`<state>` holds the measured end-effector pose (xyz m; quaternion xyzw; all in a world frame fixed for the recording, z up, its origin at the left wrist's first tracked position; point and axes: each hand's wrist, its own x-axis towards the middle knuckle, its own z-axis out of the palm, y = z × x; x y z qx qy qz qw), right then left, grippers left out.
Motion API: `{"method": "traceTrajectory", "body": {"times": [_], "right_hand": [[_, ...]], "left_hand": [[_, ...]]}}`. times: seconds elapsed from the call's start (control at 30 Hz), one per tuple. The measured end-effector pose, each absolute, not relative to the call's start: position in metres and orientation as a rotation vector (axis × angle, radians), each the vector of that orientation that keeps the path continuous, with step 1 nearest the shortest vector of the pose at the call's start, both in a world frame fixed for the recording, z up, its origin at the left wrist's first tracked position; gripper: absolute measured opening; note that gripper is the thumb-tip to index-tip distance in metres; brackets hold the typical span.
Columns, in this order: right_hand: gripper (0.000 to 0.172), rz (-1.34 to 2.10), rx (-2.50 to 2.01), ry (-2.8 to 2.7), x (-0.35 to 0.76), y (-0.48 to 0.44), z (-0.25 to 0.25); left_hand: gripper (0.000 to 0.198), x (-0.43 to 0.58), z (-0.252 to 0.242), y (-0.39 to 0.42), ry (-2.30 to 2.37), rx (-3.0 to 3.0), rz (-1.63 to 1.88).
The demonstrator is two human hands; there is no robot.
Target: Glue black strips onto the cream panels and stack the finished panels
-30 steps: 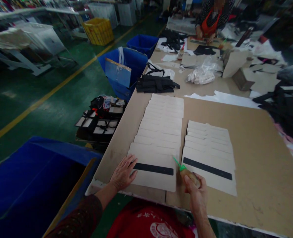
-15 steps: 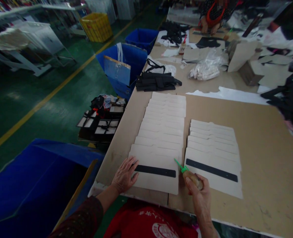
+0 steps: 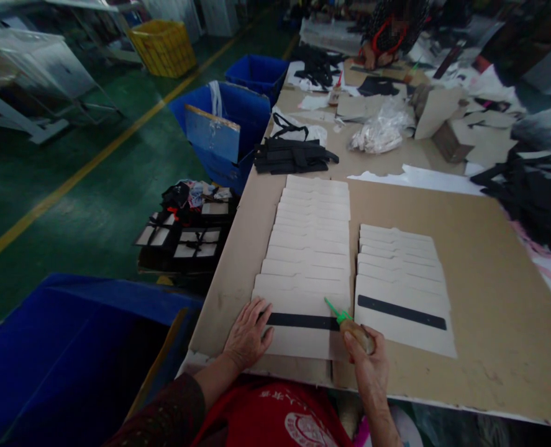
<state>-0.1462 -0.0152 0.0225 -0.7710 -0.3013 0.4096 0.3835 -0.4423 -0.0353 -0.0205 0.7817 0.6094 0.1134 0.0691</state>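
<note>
My left hand (image 3: 250, 335) lies with fingers spread on the left edge of the front beige card (image 3: 303, 347), touching the left end of its black strip (image 3: 298, 320). In my right hand (image 3: 369, 360) is a squeeze bottle (image 3: 361, 338) with brownish contents and a green nozzle, tilted so the tip points away and to the left, above the card's right part. The bottle covers the strip's right end. More cards (image 3: 312, 233) overlap in a row behind. Beside them is a second overlapping row (image 3: 399, 267), its front card bearing another black strip (image 3: 402, 312).
Folded black fabric pieces (image 3: 296, 156) and a clear plastic bag (image 3: 382, 127) lie farther back on the table. Blue bins (image 3: 231, 139) stand along its left side, and another blue bin (image 3: 117, 292) is near my left. A co-worker (image 3: 391, 37) is at the far end.
My right hand has moved the bottle left relative to the cards, from the gap between the rows onto the left front card. My left hand stays on the card's edge. The view has shifted slightly.
</note>
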Motion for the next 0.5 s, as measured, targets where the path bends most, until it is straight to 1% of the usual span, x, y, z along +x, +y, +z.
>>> {"method": "traceTrajectory", "body": {"times": [0.13, 0.37, 0.5], "right_hand": [[0.054, 1.038, -1.991, -0.820, -0.161, -0.018, 0.026], [0.054, 1.011, -1.983, -0.833, -0.181, -0.019, 0.023], [0.057, 1.061, -1.971, -0.839, -0.193, -0.020, 0.026]], "left_hand": [[0.055, -0.443, -0.022, -0.036, 1.824, 2.338, 0.361], [0.055, -0.443, -0.022, -0.034, 1.801, 2.326, 0.396], [0.055, -0.443, -0.022, -0.034, 1.790, 2.316, 0.422]]}}
